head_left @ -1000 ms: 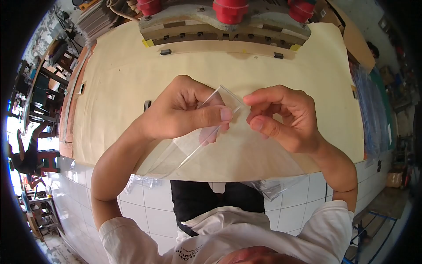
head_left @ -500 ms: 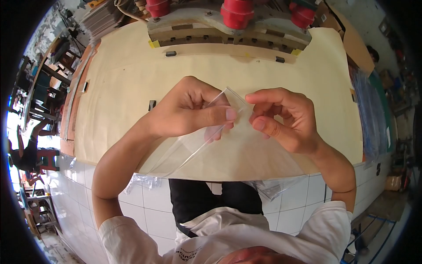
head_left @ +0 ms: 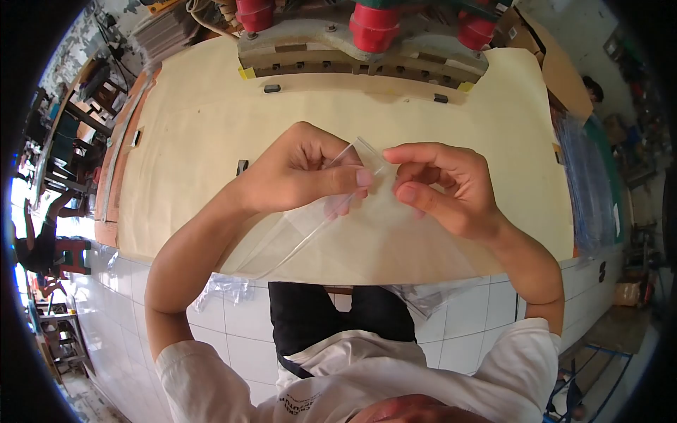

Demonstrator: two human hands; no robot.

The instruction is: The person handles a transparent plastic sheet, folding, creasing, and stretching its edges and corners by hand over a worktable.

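Observation:
Above the paper-covered table, my left hand (head_left: 310, 173) pinches a clear plastic sheet (head_left: 303, 243) near its top corner, thumb in front and fingers behind. The sheet's folded corner sticks up past the thumb, and the rest hangs down toward the table's front edge. My right hand (head_left: 448, 183) is just to the right of that corner, with thumb and forefinger apart and the other fingers curled behind.
A heavy metal machine with red cylindrical parts (head_left: 374, 28) stands at the table's back. Small black blocks (head_left: 272, 89) lie on the cream paper (head_left: 190, 141). Stacked clear plastic (head_left: 585, 183) lies along the right side. A person (head_left: 46, 225) is at far left.
Both hands and the plastic sheet appear slightly further left, as does most of the scene. The left hand keeps its pinch; the right stays beside the corner with fingers apart.

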